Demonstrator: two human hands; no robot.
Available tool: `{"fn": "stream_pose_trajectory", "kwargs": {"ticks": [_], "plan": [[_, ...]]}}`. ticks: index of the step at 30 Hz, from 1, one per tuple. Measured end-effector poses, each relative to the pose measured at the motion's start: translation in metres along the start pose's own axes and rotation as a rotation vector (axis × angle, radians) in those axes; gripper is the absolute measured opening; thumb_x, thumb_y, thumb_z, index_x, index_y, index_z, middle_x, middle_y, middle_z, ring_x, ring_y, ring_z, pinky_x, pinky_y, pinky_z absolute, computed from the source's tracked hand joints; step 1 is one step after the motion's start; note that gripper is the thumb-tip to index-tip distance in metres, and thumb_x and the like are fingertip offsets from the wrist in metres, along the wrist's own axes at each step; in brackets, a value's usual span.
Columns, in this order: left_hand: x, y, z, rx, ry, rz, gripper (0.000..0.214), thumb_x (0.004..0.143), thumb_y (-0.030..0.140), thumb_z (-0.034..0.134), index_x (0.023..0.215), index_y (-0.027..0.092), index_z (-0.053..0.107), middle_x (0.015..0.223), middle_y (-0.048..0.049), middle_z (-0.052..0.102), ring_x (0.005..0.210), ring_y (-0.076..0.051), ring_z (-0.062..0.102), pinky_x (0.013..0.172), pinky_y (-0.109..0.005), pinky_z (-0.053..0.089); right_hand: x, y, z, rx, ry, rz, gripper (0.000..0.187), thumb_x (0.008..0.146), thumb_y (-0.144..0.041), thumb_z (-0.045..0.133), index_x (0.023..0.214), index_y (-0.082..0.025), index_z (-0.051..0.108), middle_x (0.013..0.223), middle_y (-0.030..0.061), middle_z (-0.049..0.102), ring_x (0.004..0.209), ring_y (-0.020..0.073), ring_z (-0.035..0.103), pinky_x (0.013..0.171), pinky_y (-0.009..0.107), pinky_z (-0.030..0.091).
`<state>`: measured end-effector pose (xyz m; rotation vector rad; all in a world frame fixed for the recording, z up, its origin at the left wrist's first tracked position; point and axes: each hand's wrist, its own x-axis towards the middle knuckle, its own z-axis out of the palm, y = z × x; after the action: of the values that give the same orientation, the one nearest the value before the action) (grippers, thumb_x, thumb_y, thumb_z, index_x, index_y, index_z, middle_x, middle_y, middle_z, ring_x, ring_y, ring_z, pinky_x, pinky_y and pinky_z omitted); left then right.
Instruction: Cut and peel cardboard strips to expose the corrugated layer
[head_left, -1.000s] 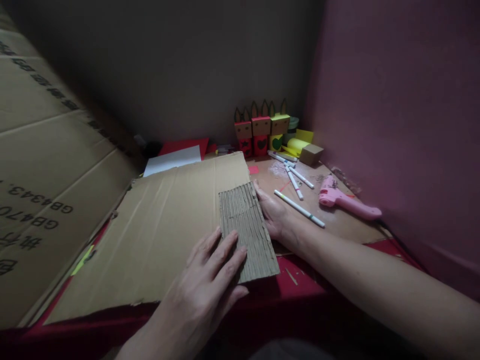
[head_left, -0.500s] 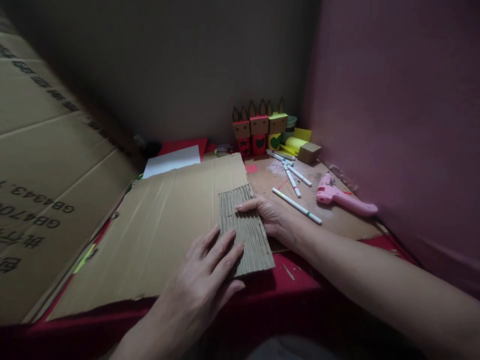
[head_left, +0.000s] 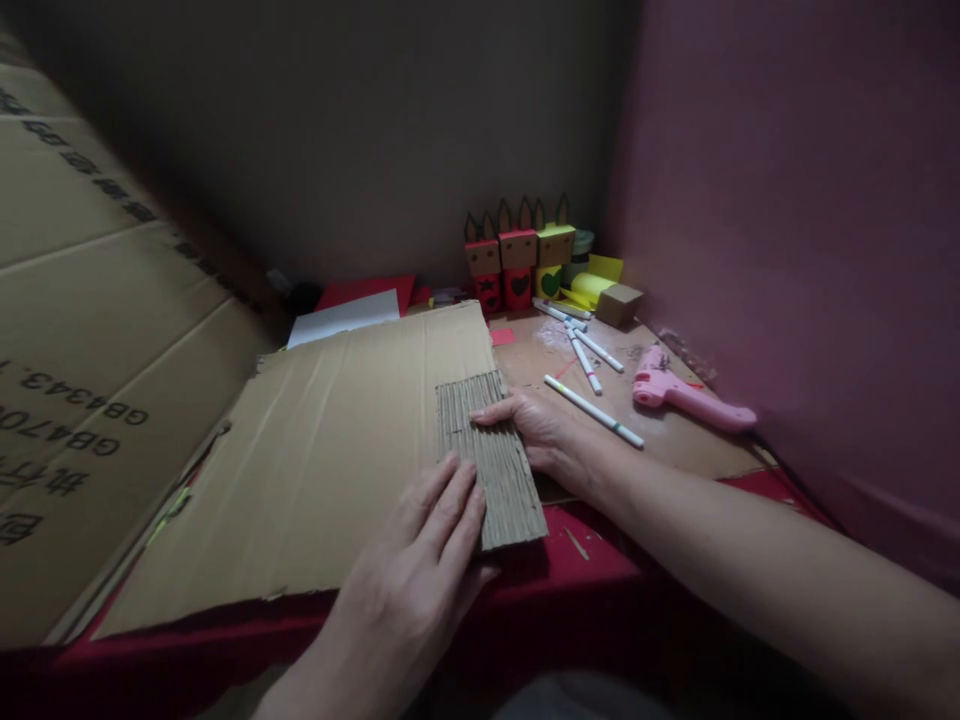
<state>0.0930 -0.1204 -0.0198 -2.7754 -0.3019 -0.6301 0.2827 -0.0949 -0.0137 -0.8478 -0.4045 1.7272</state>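
A small corrugated cardboard piece (head_left: 495, 490) with exposed ridges lies over the right edge of a large flat cardboard sheet (head_left: 337, 430). My right hand (head_left: 536, 430) grips its right side, thumb on top and the other fingers hidden beneath. At its lower left, my left hand (head_left: 431, 540) has its fingers close together along the edge, the thumb partly hidden below the near edge. Both hands touch the corrugated piece.
Right of the sheet are several white marker pens (head_left: 592, 410) and a pink glue gun (head_left: 686, 392). Cardboard animal figures (head_left: 517, 265) stand behind, beside a small box (head_left: 619, 305). A large printed cardboard panel (head_left: 97, 330) leans at left. Red cloth (head_left: 555, 590) covers the front.
My left hand has shifted slightly right, its fingers drawing together and its thumb tucking lower. The large sheet's far left edge has risen slightly. My right hand keeps its grip.
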Motion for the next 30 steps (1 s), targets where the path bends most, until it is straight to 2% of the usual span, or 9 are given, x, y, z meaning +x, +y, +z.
{"fn": "stream_pose_trajectory", "kwargs": {"ticks": [2, 4, 9, 12, 16, 20, 26, 30], "plan": [[0.002, 0.006, 0.005, 0.058, 0.05, 0.013, 0.04, 0.079, 0.016, 0.059, 0.113, -0.004, 0.053, 0.122, -0.0279, 0.052, 0.12, -0.037, 0.043, 0.093, -0.05, 0.046, 0.0, 0.0, 0.0, -0.014, 0.002, -0.014, 0.034, 0.066, 0.004, 0.047, 0.095, -0.008, 0.06, 0.057, 0.0031, 0.062, 0.052, 0.0166, 0.058, 0.072, 0.038, 0.049], [0.003, 0.011, 0.009, 0.098, 0.074, -0.005, 0.041, 0.079, 0.018, 0.059, 0.114, -0.003, 0.054, 0.119, -0.0291, 0.053, 0.116, -0.04, 0.046, 0.089, -0.052, 0.048, 0.001, 0.001, 0.0, -0.021, -0.006, -0.017, 0.033, 0.066, 0.004, 0.046, 0.094, -0.007, 0.06, 0.058, 0.0035, 0.062, 0.053, 0.017, 0.059, 0.074, 0.038, 0.049], [0.003, 0.016, 0.01, 0.078, 0.06, -0.046, 0.051, 0.08, 0.023, 0.06, 0.129, 0.018, 0.047, 0.122, -0.0251, 0.051, 0.118, -0.041, 0.044, 0.086, -0.055, 0.048, 0.0, 0.0, 0.001, -0.023, -0.025, 0.016, 0.031, 0.069, 0.002, 0.043, 0.094, -0.007, 0.06, 0.058, 0.0033, 0.062, 0.054, 0.0176, 0.06, 0.078, 0.039, 0.048], [0.003, 0.016, 0.01, 0.044, 0.087, -0.061, 0.048, 0.08, 0.018, 0.06, 0.127, 0.018, 0.05, 0.122, -0.0257, 0.05, 0.118, -0.041, 0.044, 0.087, -0.055, 0.047, 0.0, 0.0, 0.001, -0.031, -0.008, -0.035, 0.032, 0.068, 0.003, 0.044, 0.094, -0.009, 0.06, 0.057, 0.002, 0.062, 0.053, 0.0168, 0.059, 0.079, 0.039, 0.048], [0.005, 0.017, 0.014, -0.001, 0.139, -0.088, 0.042, 0.079, 0.014, 0.06, 0.121, 0.016, 0.055, 0.122, -0.026, 0.049, 0.118, -0.041, 0.044, 0.086, -0.056, 0.046, 0.0, 0.0, 0.0, 0.0, -0.009, 0.01, 0.031, 0.07, 0.002, 0.044, 0.094, -0.009, 0.06, 0.058, 0.0024, 0.062, 0.054, 0.0167, 0.059, 0.079, 0.04, 0.047], [0.005, 0.02, 0.018, 0.002, 0.171, -0.114, 0.04, 0.079, 0.017, 0.061, 0.118, 0.015, 0.058, 0.122, -0.0258, 0.049, 0.117, -0.041, 0.044, 0.085, -0.056, 0.046, 0.001, 0.002, -0.003, 0.035, -0.058, -0.009, 0.032, 0.068, 0.002, 0.047, 0.095, -0.008, 0.06, 0.062, 0.0043, 0.063, 0.058, 0.0177, 0.06, 0.079, 0.041, 0.047], [-0.003, 0.017, 0.021, 0.046, 0.086, -0.111, 0.048, 0.084, 0.003, 0.038, 0.127, 0.02, 0.049, 0.129, -0.024, 0.043, 0.124, -0.039, 0.036, 0.086, -0.055, 0.045, 0.001, 0.003, -0.002, 0.081, -0.059, 0.072, 0.029, 0.069, -0.002, 0.046, 0.093, -0.006, 0.061, 0.062, 0.0068, 0.063, 0.063, 0.0195, 0.061, 0.079, 0.04, 0.045], [-0.005, 0.018, 0.024, 0.052, 0.12, -0.129, 0.047, 0.086, 0.008, 0.033, 0.128, 0.023, 0.049, 0.13, -0.0215, 0.045, 0.124, -0.038, 0.036, 0.089, -0.054, 0.042, 0.0, 0.002, -0.003, 0.129, -0.106, 0.102, 0.027, 0.069, -0.004, 0.048, 0.093, -0.006, 0.061, 0.062, 0.0072, 0.063, 0.064, 0.0198, 0.061, 0.079, 0.038, 0.045]]}}
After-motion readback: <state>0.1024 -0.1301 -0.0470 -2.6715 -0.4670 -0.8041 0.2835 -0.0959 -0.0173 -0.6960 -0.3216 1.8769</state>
